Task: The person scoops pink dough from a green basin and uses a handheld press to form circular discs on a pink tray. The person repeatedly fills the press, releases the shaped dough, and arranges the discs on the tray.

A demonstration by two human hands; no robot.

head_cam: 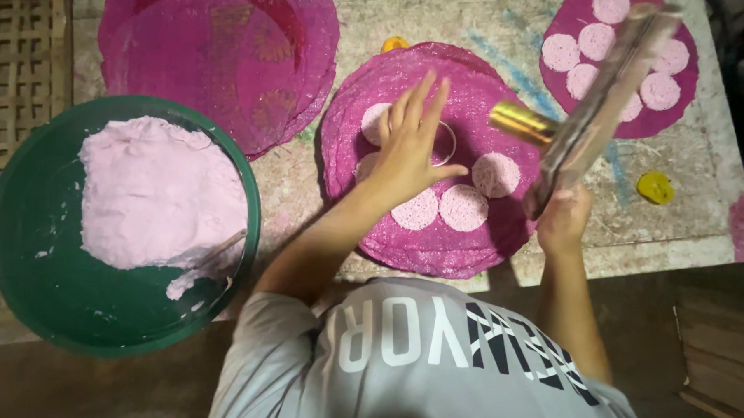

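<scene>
Big green basin (27, 246) at the left edge of the counter (702, 214), heaped with pale pink dough (153, 192), a scraper-like stick poking out of it, though its shape is hard to read. Beyond it lies a stack of magenta woven mats (218, 49), cut off at the top. Centre stage: a round magenta mat (353, 127) carrying pink discs (463, 207), and we look to be mid-way through laying them out in a ring. The left hand (411, 146) rests flat there, fingers spread and pressing down beside a clear ring mould (446, 145); what lies under the palm is hidden. The right hand (564, 219) has its grip closed round a long flat tool (607, 94), blurred, with a gold cylinder (521, 123) beside it, and I can't tell whether they're joined. Next, I'd judge, the ring needs a careful lift so the disc stays whole. Far right, a finished mat (690, 99) holds more discs. Small yellow bits (656, 187) dot the counter.
</scene>
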